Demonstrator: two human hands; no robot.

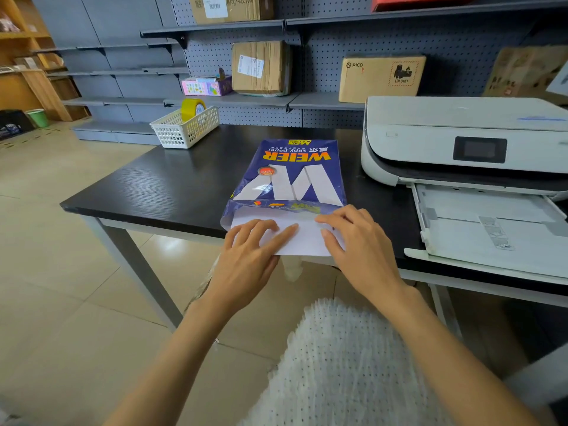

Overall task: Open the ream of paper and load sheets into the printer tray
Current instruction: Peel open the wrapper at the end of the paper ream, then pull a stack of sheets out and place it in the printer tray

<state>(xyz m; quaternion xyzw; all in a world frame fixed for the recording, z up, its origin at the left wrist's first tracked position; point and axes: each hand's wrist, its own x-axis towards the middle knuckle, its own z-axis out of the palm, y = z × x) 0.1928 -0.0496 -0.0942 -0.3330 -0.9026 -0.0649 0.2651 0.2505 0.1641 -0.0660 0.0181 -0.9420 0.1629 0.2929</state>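
Note:
A blue ream of paper (pixel 289 173) with a large white W lies on the black table (pixel 159 186), its near end open. White sheets (pixel 302 239) stick out of that opening past the table's front edge. My left hand (pixel 249 253) lies flat on the sheets' left part, fingers spread. My right hand (pixel 356 241) rests on their right part, fingertips at the wrapper's torn edge and thumb at the sheets' side. Right of the ream stands the white printer (pixel 461 139), its paper tray (pixel 491 229) pulled out and showing no sheets.
A white basket (pixel 184 129) with a yellow tape roll stands at the table's back left corner. Grey pegboard shelves behind carry cardboard boxes (pixel 259 67). Tiled floor lies to the left of the table.

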